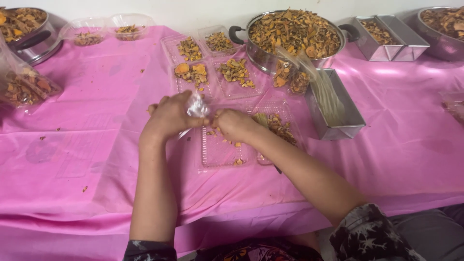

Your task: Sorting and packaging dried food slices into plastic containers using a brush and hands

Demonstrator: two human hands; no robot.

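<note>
Pinching a small crumpled clear plastic bag [197, 107] with the left hand [170, 118], fingers closed on it; bringing the right hand [235, 124] in against it from the right, fingers curled, hard to tell whether also gripping. Holding the bag between both hands, just above the near clear plastic tray [220, 153], with the bag's long axis trailing down and left; left hand nearer. Hovering over that tray, nearly bare but for a few orange crumbs. Sitting beside a second clear tray [280, 126] holding dried brownish pieces. Lying beyond: four small trays [212, 65] of dried orange slices, a large steel pot [295, 36] heaped with the same, an empty steel loaf tin [333, 106], all on the pink tablecloth [96, 145].
</note>
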